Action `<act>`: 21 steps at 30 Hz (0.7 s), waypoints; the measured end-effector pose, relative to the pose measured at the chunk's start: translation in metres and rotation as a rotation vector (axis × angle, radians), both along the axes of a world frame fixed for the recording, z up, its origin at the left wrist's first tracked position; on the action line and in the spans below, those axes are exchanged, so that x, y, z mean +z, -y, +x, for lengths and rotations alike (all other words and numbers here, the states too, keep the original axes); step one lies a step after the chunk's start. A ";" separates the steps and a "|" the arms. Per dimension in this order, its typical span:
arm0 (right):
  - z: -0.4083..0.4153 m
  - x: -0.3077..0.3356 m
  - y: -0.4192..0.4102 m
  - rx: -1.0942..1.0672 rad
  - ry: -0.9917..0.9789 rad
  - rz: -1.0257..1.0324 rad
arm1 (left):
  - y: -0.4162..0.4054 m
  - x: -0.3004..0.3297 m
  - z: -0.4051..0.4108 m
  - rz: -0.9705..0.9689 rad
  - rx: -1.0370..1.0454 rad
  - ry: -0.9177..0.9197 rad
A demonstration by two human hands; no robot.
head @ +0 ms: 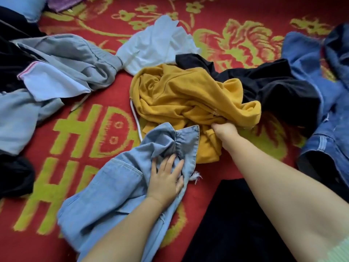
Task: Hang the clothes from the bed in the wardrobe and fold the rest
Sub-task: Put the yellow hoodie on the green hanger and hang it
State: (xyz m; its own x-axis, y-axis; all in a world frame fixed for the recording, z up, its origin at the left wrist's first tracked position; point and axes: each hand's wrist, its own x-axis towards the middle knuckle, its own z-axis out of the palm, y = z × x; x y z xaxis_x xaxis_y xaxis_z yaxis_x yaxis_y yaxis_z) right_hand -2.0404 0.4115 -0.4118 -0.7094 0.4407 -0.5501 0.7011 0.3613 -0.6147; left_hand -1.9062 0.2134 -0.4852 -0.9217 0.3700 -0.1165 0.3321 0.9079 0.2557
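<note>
Under my grip lay a red bedspread [105,91] woven with yellow-green flowers and block letters, filling the whole view. Far up to the left of my grip sat what looked like a pale blue pillow [28,6]. Light was soft and even.

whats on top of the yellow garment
A light denim shirt overlaps the yellow garment's near edge, and the right hand grips it. What lies beneath it is covered.
</note>
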 end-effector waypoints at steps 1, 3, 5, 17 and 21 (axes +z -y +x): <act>-0.005 0.011 0.000 -0.032 -0.019 -0.055 | 0.001 0.001 0.000 -0.031 -0.008 0.036; -0.012 0.043 0.002 -0.069 -0.109 -0.133 | 0.001 0.012 -0.001 -0.102 -0.028 0.134; -0.023 0.082 0.001 -0.031 -0.229 -0.185 | -0.001 0.021 -0.002 -0.127 -0.052 0.134; -0.021 0.348 0.036 0.040 -0.744 -0.332 | 0.019 0.190 -0.020 -0.078 0.059 0.227; -0.027 0.443 0.033 -0.112 -0.895 -0.522 | 0.041 0.223 -0.016 -0.015 0.103 0.294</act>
State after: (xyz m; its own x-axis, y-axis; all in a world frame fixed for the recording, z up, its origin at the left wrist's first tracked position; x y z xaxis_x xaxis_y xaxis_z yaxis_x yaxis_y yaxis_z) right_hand -2.0678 0.3786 0.0308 -0.9215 0.3880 0.0159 -0.0753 -0.1385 -0.9875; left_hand -1.9226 0.1720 -0.2625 -0.8805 0.2724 -0.3881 0.1518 0.9373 0.3136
